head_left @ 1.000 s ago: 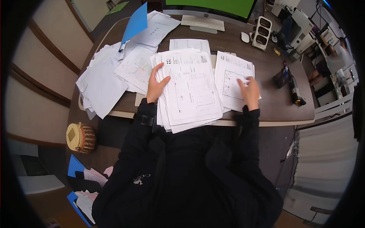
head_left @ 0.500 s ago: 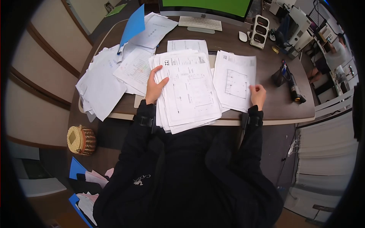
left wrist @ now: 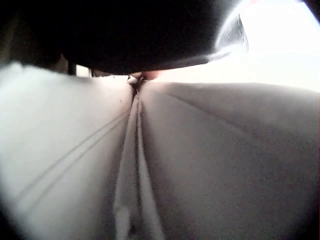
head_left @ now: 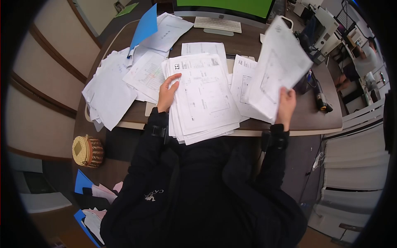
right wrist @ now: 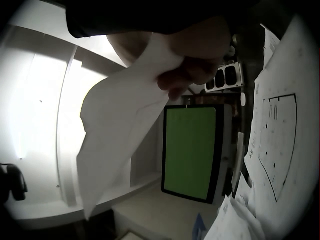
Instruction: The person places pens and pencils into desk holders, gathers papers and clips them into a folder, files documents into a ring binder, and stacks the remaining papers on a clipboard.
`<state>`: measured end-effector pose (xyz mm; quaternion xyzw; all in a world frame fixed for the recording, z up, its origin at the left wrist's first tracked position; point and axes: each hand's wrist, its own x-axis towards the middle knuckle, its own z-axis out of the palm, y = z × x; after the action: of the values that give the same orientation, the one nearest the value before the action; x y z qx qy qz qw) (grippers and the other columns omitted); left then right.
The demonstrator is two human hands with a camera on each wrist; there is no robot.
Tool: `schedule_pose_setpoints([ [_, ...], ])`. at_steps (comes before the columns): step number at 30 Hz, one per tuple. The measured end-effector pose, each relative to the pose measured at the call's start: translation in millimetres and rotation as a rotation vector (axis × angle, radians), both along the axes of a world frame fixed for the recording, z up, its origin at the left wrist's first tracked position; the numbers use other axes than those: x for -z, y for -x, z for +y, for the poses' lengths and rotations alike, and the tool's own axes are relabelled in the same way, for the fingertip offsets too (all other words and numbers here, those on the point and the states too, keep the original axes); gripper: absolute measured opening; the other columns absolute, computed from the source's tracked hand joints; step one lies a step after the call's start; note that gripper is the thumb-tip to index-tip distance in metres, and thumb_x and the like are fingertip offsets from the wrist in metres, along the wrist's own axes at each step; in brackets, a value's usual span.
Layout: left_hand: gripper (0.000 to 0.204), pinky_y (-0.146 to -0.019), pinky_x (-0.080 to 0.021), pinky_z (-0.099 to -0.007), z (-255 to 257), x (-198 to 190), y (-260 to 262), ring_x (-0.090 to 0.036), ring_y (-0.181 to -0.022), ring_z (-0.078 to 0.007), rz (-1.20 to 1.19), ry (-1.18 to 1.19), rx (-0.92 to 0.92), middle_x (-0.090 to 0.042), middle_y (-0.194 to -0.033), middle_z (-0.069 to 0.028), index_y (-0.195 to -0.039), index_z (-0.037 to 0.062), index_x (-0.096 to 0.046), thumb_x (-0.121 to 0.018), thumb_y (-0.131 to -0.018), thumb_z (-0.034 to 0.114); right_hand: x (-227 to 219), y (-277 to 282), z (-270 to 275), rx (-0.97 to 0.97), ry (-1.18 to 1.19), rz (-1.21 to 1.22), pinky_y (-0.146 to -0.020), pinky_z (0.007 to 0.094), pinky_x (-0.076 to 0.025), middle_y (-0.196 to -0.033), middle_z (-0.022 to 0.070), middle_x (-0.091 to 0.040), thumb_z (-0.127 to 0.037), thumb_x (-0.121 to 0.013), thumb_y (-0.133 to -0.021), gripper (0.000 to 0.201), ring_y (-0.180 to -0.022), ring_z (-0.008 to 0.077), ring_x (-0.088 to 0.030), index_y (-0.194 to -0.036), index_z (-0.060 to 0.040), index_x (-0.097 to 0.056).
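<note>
In the head view, my left hand (head_left: 166, 95) grips the left edge of a thick stack of printed sheets (head_left: 204, 99), thumb and a fingertip showing on the top page. The stack overhangs the desk's front edge. My right hand (head_left: 286, 106) pinches a lifted sheet of paper (head_left: 276, 66) by its lower right edge; the sheet stands tilted and bends. Under it lies a smaller pile of drawings (head_left: 242, 89), partly hidden. The right wrist view shows the lifted sheet (right wrist: 120, 105) hanging from thumb and fingers. Pale paper surfaces (left wrist: 65, 135) fill the left wrist view.
Loose papers (head_left: 109, 91) and a blue folder (head_left: 144, 31) cover the desk's left side. A keyboard (head_left: 217, 25) and a monitor (head_left: 227, 7) stand at the back. To the right are a pen holder (head_left: 304, 84) and a dark cylindrical object (head_left: 321, 101). A woven basket (head_left: 87, 151) stands lower left.
My right hand has gone from over the right-hand pile to its right edge, then raised a sheet up and to the right. My left hand stays at the stack's left edge.
</note>
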<state>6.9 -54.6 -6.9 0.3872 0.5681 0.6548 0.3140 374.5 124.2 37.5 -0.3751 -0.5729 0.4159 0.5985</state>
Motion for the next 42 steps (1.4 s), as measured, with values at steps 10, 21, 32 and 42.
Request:
schedule_pose_setpoints([
  [10, 0.045, -0.096, -0.042, -0.0272, -3, -9, -6, -0.057, -0.11, -0.0182, -0.152, -0.089, -0.032, -0.056, -0.125, -0.0125, -0.129, -0.0029, -0.051, -0.039, -0.1, 0.03, 17, 119, -75, -0.379, -0.125, -0.682, -0.068, 0.0354, -0.048, -0.084, 0.0182, -0.064, -0.014, -0.062, -0.089, 0.019, -0.074, 0.0308, -0.063, -0.103, -0.0043, -0.054],
  [21, 0.052, -0.095, -0.045, -0.0291, -1, 4, 4, -0.057, -0.112, -0.0193, -0.316, -0.123, 0.132, -0.054, -0.128, -0.0148, -0.135, -0.0048, -0.044, -0.041, -0.099, 0.032, 15, 73, -55, -0.212, -0.041, -0.625, -0.057, 0.0334, -0.045, -0.075, 0.0125, -0.065, -0.023, -0.063, -0.09, 0.019, -0.058, 0.0223, -0.057, -0.095, -0.0039, -0.063],
  [32, 0.056, -0.084, -0.05, -0.0278, -1, -7, -6, -0.061, -0.1, -0.0184, 0.006, 0.027, -0.054, -0.06, -0.119, -0.0163, -0.135, -0.004, -0.044, -0.064, -0.084, 0.003, 15, -17, -11, 0.261, 0.266, -1.188, -0.07, 0.0428, -0.048, -0.085, 0.0183, -0.065, -0.046, -0.073, -0.076, 0.046, -0.081, 0.0369, -0.062, -0.085, -0.0017, -0.061],
  [42, 0.048, -0.093, -0.045, -0.0287, -3, -7, -7, -0.056, -0.108, -0.0187, 0.072, 0.026, -0.087, -0.057, -0.121, -0.0139, -0.133, -0.0021, -0.046, -0.06, -0.087, 0.004, 21, -22, -4, 0.377, -0.103, -0.571, -0.068, 0.0352, -0.046, -0.081, 0.0151, -0.063, -0.019, -0.064, -0.089, 0.022, -0.073, 0.0245, -0.06, -0.094, 0.0021, -0.058],
])
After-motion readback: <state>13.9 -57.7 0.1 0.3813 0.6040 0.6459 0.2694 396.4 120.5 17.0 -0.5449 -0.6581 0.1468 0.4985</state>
